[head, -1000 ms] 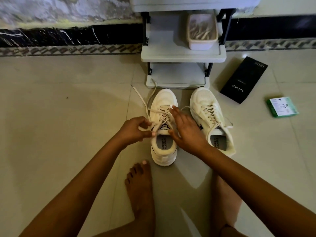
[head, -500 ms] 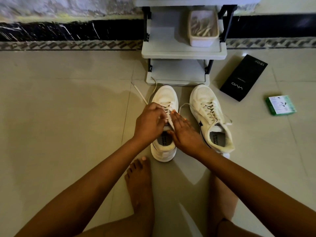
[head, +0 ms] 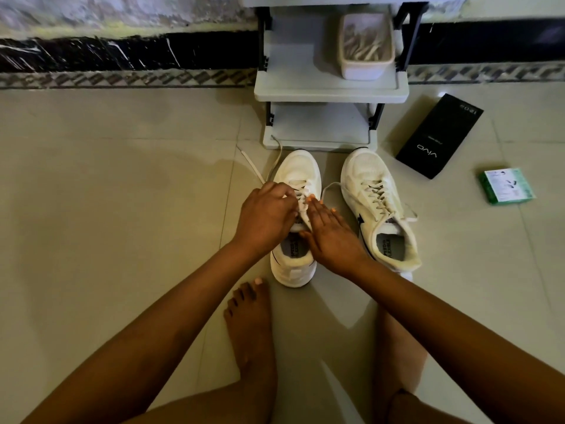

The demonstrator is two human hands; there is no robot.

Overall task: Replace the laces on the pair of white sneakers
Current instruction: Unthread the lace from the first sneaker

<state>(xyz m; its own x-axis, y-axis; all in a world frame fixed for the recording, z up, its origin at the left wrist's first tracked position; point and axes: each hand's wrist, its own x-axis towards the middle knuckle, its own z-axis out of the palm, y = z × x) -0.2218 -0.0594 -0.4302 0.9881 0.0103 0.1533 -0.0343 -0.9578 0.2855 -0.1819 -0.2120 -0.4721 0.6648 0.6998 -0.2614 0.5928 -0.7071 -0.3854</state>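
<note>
Two white sneakers stand side by side on the floor. On the left sneaker [head: 298, 172], my left hand [head: 266, 215] is curled over the eyelets, fingers pinched on its lace [head: 253, 168], whose loose ends trail up and to the left. Flat against the same shoe's right side lies my right hand [head: 331, 237], fingers straight and together, thumb at the tongue. Both hands hide most of the lacing. The right sneaker [head: 377, 206] is fully laced, tilted slightly, and untouched.
A small white two-tier rack [head: 330, 90] stands just behind the shoes, with a white tub of laces [head: 365, 44] on its upper shelf. A black phone box [head: 438, 136] and a green packet [head: 506, 186] lie at the right. My bare feet [head: 250, 319] rest below the shoes.
My left hand moved from the left side of the sneaker up onto its laces. The loose lace ends shortened and shifted. My right hand stayed pressed to the shoe.
</note>
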